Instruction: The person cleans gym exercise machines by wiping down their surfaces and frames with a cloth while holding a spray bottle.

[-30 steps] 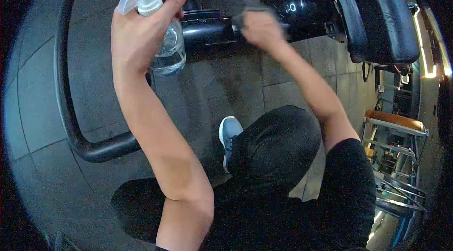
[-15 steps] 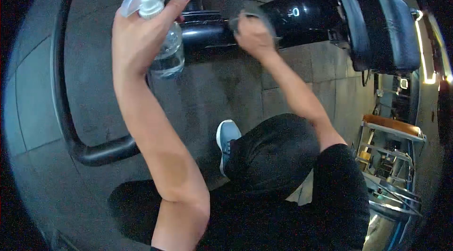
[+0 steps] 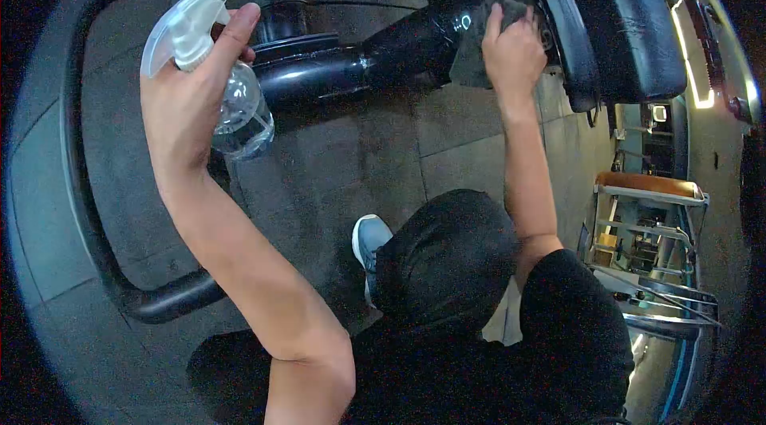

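Observation:
My left hand (image 3: 187,102) is wrapped round the neck of a clear spray bottle (image 3: 243,118) with a white trigger head and some clear liquid inside. The bottle is tilted, and part of it is hidden behind my fingers. My right hand (image 3: 515,54) presses a dark grey cloth (image 3: 473,66) against a glossy black tube (image 3: 407,46) of a gym machine, close to its padded end. The cloth drapes over the tube's near side. Past my right hand sits a black padded seat (image 3: 626,34).
A curved black frame bar (image 3: 76,162) loops round on the left. Dark floor tiles (image 3: 319,162) lie below, with my shoe (image 3: 371,245) on them. To the right stands a metal rack with a brown padded top (image 3: 650,184).
My right hand has slid the cloth rightward along the black tube to near the pad. My left hand with the spray bottle sits lower and further left in view.

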Demonstrator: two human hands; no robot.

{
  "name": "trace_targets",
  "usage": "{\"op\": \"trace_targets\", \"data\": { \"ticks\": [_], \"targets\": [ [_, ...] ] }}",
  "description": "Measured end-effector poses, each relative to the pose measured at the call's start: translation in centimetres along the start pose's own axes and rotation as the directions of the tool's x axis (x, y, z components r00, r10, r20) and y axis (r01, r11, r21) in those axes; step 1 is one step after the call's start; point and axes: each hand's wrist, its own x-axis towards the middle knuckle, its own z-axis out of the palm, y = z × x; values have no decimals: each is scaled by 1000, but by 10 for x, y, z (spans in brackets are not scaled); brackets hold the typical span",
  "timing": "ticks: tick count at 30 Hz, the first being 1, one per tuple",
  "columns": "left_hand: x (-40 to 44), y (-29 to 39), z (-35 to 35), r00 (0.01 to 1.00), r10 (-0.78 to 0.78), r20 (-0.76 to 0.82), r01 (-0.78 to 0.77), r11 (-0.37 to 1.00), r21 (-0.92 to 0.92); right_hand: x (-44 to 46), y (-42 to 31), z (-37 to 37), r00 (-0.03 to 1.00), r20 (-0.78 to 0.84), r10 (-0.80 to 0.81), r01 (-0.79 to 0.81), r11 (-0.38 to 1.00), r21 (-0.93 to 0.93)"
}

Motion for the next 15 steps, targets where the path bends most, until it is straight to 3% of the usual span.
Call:
{"op": "trace_targets", "data": {
  "ticks": [1, 2, 5, 9, 10, 11, 13, 15],
  "targets": [
    [2, -1, 2, 1000, -8, 2, 8, 1000, -13, 15, -1, -8, 959, 244, 144, -139, 990, -39],
    [4, 0, 5, 1000, -9, 5, 9, 1000, -19, 30, -1, -14, 840, 462, 282, -262, 959, -110],
    [6, -2, 9, 1000, -3, 2, 3, 1000, -5, 52, -2, -13, 811, 534, 239, -229, 970, -86],
    [7, -3, 11, 998, 9, 61, -7, 999, -33, 40, -4, -16, 820, 538, 194, -226, 974, -8],
    [9, -2, 12, 998, 18, 61, -14, 998, -68, 16, 8, 5, 926, 365, 101, -89, 995, -51],
    [10, -2, 12, 998, 25, 58, -21, 997, -70, 6, 9, 2, 928, 358, 101, -89, 995, -51],
    [10, -3, 11, 999, 20, 40, -17, 998, -61, -11, 7, -17, 956, 211, -204, 242, 955, -174],
    [11, -2, 9, 999, 23, 35, -22, 999, -26, 1, 5, -16, 953, 261, -151, 183, 978, -104]
  ]
}}
